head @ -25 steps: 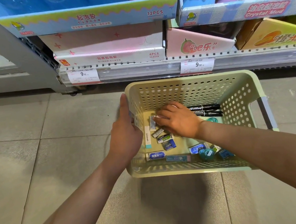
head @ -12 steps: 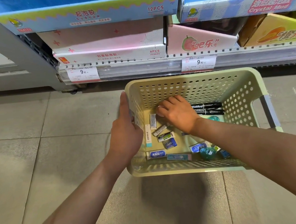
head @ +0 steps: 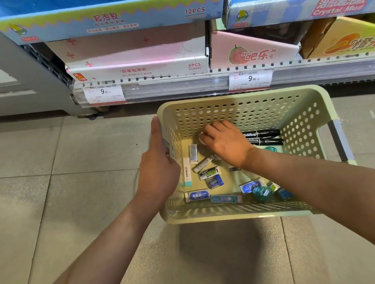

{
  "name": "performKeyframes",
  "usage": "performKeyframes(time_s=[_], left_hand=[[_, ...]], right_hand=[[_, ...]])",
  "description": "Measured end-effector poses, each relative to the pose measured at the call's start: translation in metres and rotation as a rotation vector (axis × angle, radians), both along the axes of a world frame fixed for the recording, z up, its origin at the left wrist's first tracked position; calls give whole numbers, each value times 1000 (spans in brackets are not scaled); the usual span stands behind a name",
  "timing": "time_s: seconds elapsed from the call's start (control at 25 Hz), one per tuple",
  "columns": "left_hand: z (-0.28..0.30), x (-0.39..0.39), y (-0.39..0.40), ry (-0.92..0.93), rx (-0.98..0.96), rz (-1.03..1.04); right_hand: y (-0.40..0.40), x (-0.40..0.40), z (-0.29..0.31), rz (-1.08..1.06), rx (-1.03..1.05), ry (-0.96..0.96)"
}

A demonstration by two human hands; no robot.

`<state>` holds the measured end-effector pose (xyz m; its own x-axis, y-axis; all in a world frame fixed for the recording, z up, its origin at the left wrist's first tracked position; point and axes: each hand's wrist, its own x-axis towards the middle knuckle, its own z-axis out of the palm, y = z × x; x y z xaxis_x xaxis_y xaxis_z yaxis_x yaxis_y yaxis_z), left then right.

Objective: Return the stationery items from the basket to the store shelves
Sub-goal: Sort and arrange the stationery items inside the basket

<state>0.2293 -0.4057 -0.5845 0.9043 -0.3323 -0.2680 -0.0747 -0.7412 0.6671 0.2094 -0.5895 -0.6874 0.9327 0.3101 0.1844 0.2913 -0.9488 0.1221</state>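
Store shelf (head: 198, 80) is running across the top, beyond both hands, carrying slime display boxes (head: 108, 18) and two 9.90 price tags (head: 251, 79). Pale green perforated basket (head: 242, 103) is sitting on the tiled floor (head: 35, 181) just in front of the shelf. Left hand (head: 159, 168) is gripping the basket's left wall, thumb lying along the outside of the rim, fingers wrapping over to the inside. Right hand (head: 225, 141) is reaching down inside the basket, palm down, fingers curling toward the far left corner of the bottom; something small and pale is showing at the fingertips, cannot tell if it is being pinched. Two black markers (head: 266, 137) are lying side by side just right of the right hand, partly under the wrist. Several small wrapped erasers (head: 209, 174) are lying scattered between the two hands and nearer the person, one blue-labelled eraser (head: 197, 195) lying by the near wall. Teal round item (head: 262, 193) is sitting under the right forearm, near the front wall.
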Motion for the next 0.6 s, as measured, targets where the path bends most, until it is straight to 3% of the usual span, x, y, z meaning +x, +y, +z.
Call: performKeyframes(time_s=[0.28,0.44,0.6], left_hand=[[-2,1,2,2,6,-2],[-6,2,2,-6,17,6],[-7,2,4,-33,20,2]], right_hand=[[0,-1,6,-14,24,73],[4,-11,18,212,134,94],[27,-22,13,393,136,449]])
